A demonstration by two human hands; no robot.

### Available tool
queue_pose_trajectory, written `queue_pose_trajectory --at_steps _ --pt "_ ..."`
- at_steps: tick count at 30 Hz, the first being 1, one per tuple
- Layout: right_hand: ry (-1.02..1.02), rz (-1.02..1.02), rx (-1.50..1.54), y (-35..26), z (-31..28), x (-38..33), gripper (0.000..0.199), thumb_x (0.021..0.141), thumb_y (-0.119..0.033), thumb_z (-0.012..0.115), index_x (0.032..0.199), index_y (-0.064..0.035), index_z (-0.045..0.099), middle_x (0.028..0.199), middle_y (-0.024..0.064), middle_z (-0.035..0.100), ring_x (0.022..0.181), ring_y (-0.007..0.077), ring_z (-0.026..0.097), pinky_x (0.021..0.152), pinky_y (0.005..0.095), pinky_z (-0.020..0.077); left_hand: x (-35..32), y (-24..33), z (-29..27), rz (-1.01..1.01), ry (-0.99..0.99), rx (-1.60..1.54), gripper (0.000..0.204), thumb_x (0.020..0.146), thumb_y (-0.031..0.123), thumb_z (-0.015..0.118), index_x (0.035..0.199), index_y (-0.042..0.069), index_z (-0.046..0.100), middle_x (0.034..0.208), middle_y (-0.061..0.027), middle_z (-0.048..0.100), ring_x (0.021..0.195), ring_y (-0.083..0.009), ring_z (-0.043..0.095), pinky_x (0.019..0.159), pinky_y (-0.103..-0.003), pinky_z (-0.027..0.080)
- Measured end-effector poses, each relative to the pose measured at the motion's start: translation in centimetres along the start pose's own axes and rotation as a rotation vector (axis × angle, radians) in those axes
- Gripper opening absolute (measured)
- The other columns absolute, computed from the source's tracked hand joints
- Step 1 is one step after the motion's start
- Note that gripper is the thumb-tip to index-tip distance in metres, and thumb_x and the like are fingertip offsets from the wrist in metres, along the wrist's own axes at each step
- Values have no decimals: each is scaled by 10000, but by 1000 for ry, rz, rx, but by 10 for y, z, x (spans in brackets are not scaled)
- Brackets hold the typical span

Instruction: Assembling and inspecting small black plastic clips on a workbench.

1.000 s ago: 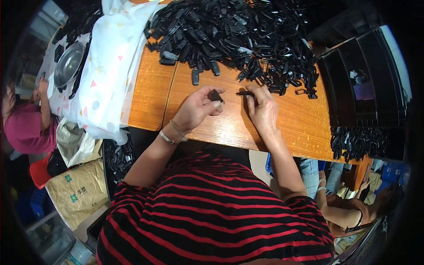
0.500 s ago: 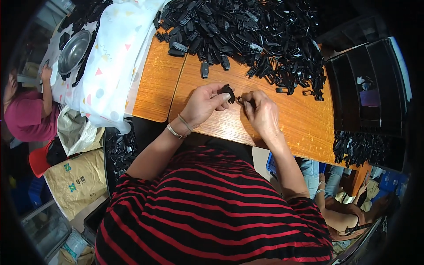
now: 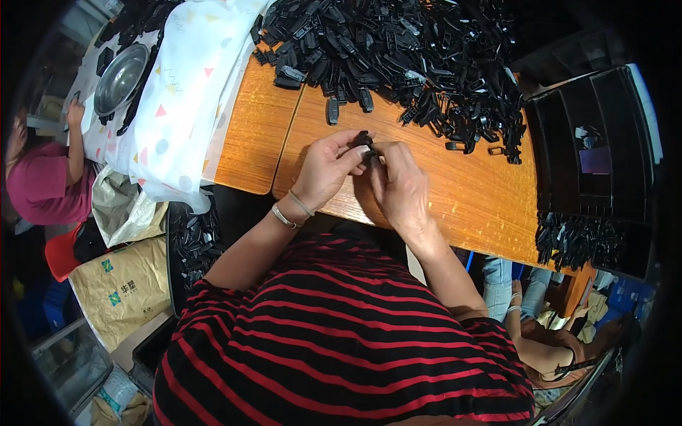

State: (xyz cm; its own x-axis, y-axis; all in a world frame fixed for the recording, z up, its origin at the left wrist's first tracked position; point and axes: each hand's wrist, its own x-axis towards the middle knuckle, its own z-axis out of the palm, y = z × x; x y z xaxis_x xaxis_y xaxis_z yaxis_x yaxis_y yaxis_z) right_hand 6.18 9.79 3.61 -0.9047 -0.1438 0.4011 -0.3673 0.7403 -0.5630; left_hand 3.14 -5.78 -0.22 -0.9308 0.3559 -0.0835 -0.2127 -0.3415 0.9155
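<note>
Over the wooden table [image 3: 462, 195], my left hand [image 3: 323, 170] pinches a small black plastic part [image 3: 364, 138] between thumb and fingers. My right hand [image 3: 403, 186] is closed, its fingertips brought up against that part from the right. What those fingertips hold is hidden by the fingers and too small to name. Beyond both hands a large pile of black plastic parts [image 3: 398, 57] covers the far side of the table. One loose black part [image 3: 332, 111] lies at the pile's near edge, just past my left hand, with another [image 3: 366, 100] beside it.
A black compartmented box [image 3: 558, 142] stands at the right edge, with more black parts [image 3: 575, 238] below it. Left are a patterned white cloth [image 3: 181, 99], a metal bowl [image 3: 121, 79] and a brown sack [image 3: 124, 291]. One person [image 3: 50, 181] is at far left, another [image 3: 536, 348] at lower right.
My right hand has moved left, closing the gap, so its fingertips now meet the black plastic part. My left hand has stayed nearly in place, still gripping the part.
</note>
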Motion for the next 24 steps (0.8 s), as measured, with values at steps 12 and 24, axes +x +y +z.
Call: queue_pose_trajectory --at_steps 12,24 --pt "-47 67 5 -4 -2 3 357 886 -15 608 1240 -26 562 986 185 618 842 364 649 700 386 531 -3 0 3 20 6 -7 300 959 68 571 1242 -32 570 995 -39 650 797 -82 617 705 -210 514" --pt "53 306 432 -4 -10 0 263 880 -13 677 1137 14 631 921 50 635 804 90 613 697 230 507 -2 7 4 98 1 31 314 946 69 599 1243 -23 554 978 -27 653 831 -65 609 731 -203 496"
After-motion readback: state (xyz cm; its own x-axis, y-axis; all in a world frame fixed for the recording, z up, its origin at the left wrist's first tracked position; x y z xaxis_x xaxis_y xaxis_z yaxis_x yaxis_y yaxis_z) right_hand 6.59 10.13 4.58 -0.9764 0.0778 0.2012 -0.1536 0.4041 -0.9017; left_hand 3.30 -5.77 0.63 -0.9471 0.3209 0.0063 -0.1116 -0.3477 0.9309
